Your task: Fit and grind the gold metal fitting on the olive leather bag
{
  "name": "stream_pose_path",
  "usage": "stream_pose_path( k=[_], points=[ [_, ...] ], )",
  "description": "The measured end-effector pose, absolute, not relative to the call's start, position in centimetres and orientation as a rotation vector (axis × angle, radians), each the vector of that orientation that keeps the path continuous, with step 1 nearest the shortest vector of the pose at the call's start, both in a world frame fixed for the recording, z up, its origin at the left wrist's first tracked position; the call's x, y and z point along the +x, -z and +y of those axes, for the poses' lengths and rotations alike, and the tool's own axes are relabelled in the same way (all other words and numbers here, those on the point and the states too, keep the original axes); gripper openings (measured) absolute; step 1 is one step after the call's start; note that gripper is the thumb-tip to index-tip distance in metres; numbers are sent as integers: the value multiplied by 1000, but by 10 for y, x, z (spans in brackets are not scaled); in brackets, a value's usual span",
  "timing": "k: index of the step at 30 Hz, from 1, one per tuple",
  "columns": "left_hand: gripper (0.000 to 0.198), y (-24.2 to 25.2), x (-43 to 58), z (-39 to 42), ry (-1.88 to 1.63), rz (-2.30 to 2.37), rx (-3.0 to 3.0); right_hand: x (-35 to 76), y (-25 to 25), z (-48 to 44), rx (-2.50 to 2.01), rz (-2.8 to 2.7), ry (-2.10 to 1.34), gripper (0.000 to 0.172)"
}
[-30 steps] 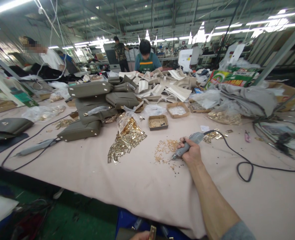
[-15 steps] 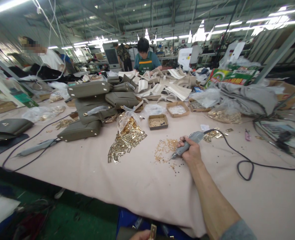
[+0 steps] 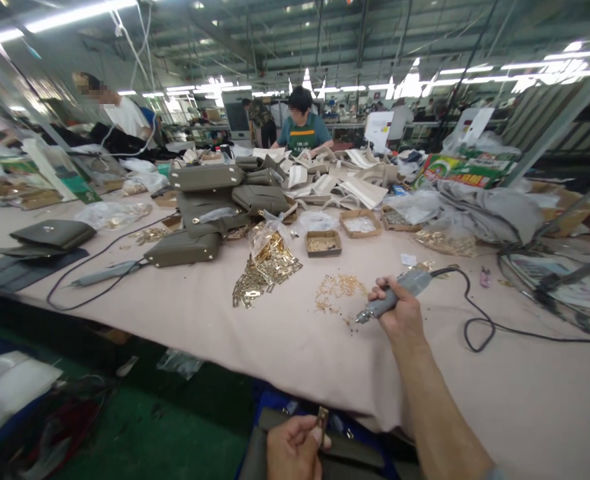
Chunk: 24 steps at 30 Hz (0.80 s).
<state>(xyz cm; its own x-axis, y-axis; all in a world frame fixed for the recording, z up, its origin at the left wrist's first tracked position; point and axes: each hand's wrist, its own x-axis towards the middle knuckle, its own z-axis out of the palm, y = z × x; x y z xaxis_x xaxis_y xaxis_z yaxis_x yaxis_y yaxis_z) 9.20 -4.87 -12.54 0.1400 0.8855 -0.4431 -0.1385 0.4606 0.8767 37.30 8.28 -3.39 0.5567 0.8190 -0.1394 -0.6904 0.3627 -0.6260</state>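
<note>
My right hand (image 3: 402, 310) is wrapped round a grey electric screwdriver (image 3: 393, 295), its tip pointing left just above the table near scattered small gold screws (image 3: 339, 292). Down at the bottom, below the table edge, my left hand (image 3: 295, 445) pinches a gold metal plate (image 3: 321, 421) upright between thumb and fingers. Under that hand lies a dark olive bag (image 3: 355, 453), partly cut off by the frame. A heap of gold metal plates (image 3: 265, 275) spills from a clear plastic bag on the table, left of the screws.
Olive bags (image 3: 202, 207) are stacked behind the heap. A second electric screwdriver (image 3: 105, 273) lies at the left with its cord. Small cardboard boxes (image 3: 323, 252) hold parts. A black cord (image 3: 479, 327) loops at the right. A co-worker (image 3: 302, 127) sits across the table.
My right hand has drawn the screwdriver slightly back from the screws, towards me. My left hand with the gold plate has come further into view. The camera view has shifted a little.
</note>
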Motion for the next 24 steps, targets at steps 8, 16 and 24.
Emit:
stream_pose_path(
  k=[8,16,24],
  points=[
    [34,107,89,-60,-842,1163,806,277,-1,-25,-899,-393,-812,27],
    [27,108,87,-68,-854,1160,843,230,12,-48,-929,-443,-734,28],
    [25,108,84,-71,-849,1137,861,216,18,-47,-962,-458,-751,29]
  ],
)
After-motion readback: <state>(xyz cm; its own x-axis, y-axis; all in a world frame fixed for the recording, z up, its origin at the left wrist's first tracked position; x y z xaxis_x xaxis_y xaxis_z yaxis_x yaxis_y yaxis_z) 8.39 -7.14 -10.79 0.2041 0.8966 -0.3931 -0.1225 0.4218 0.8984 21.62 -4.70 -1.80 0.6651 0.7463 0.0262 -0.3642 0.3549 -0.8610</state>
